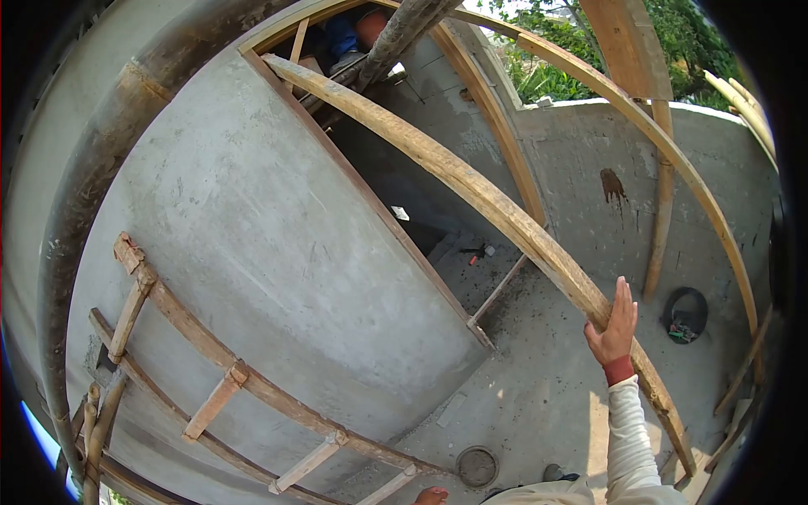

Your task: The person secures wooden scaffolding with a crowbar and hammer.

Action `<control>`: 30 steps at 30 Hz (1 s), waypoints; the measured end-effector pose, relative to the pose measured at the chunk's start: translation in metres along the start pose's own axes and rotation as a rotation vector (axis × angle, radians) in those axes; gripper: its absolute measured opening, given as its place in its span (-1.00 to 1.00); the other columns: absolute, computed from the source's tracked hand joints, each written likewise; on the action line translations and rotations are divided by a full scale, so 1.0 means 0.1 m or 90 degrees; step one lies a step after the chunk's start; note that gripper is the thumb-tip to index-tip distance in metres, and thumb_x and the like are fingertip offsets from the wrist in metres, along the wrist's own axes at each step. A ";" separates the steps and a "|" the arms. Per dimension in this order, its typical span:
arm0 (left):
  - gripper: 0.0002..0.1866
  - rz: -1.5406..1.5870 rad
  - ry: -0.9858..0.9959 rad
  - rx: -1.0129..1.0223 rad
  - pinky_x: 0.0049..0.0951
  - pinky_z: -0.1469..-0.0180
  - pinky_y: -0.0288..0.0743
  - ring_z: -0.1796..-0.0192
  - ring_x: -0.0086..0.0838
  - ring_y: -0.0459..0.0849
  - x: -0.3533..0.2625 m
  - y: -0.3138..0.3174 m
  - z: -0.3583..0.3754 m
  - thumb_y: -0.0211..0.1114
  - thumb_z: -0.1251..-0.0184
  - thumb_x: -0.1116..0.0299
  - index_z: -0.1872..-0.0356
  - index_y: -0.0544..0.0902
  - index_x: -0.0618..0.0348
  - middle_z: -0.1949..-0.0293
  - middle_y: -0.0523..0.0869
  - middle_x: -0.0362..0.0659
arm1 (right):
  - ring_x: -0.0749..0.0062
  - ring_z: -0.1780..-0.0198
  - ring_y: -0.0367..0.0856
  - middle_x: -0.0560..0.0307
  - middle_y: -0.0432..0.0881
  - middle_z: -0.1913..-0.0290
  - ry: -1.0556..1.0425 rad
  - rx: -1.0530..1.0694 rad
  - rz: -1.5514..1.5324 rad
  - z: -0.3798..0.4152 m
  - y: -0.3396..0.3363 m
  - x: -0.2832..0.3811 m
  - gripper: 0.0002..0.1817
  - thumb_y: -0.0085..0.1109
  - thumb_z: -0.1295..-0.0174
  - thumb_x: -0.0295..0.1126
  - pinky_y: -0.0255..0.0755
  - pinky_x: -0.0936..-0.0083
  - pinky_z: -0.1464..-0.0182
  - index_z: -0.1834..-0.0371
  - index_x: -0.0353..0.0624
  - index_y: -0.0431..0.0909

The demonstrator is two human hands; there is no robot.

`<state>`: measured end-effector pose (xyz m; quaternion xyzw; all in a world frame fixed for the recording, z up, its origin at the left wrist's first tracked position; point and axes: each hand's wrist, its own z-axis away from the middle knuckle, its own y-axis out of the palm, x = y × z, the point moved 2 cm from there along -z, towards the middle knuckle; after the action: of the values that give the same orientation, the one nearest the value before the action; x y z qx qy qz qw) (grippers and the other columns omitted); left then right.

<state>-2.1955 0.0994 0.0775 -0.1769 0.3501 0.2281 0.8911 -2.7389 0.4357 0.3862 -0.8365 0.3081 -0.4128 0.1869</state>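
A long wooden beam runs from the upper left to the lower right and looks curved through the lens. My right hand rests against this beam near its lower end, fingers stretched out and together, the thumb on the near side. It wears a red cuff below a pale sleeve. My left hand is not visible. A bare foot shows at the bottom edge, beside a round pan on the floor.
A wooden ladder leans at the lower left. A grey wall panel fills the left. More timbers stand at right, near a black bucket. Part of another person shows at the top. Small tools lie beyond the panel.
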 end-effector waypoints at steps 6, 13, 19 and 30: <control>-0.44 -0.205 -0.074 -0.066 -0.30 0.20 0.65 0.20 -0.35 0.79 -0.23 0.43 0.26 0.44 -0.28 0.14 -0.24 0.61 0.21 0.11 0.81 -0.06 | 0.09 -0.16 0.52 0.04 0.54 -0.14 0.021 0.021 -0.024 -0.05 0.18 -0.13 0.02 0.49 0.14 -0.44 0.39 0.19 -0.17 -0.52 -0.07 0.24; -0.40 -0.250 -0.076 -0.007 -0.28 0.19 0.64 0.28 -0.37 0.74 -0.32 0.44 0.06 0.38 -0.31 0.04 -0.27 0.59 0.18 0.17 0.82 -0.11 | 0.14 0.00 0.57 0.10 0.57 0.04 0.021 -0.045 0.009 -0.05 0.21 -0.12 0.00 0.52 0.25 -0.51 0.44 0.26 -0.02 -0.45 -0.03 0.34; -0.47 -0.340 -0.002 -0.044 -0.34 0.21 0.63 0.27 -0.41 0.74 -0.68 0.53 -0.09 0.36 -0.33 0.05 -0.18 0.65 0.22 0.16 0.82 -0.13 | 0.10 0.04 0.58 0.07 0.57 0.09 0.025 -0.053 0.007 -0.07 0.22 -0.12 0.00 0.49 0.29 -0.51 0.45 0.24 0.00 -0.44 -0.03 0.36; -0.59 -0.360 0.095 0.047 -0.38 0.20 0.65 0.24 -0.45 0.75 -0.62 0.74 -0.31 0.34 -0.38 0.09 -0.13 0.69 0.09 0.18 0.80 -0.17 | 0.15 0.05 0.57 0.10 0.55 0.11 0.020 -0.059 0.033 -0.05 0.25 -0.11 0.01 0.53 0.29 -0.48 0.44 0.26 0.02 -0.43 -0.02 0.36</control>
<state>-2.2918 0.1294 0.0883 -0.2509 0.3595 -0.0563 0.8970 -2.7571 0.4247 0.3685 -0.8294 0.3513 -0.4063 0.1536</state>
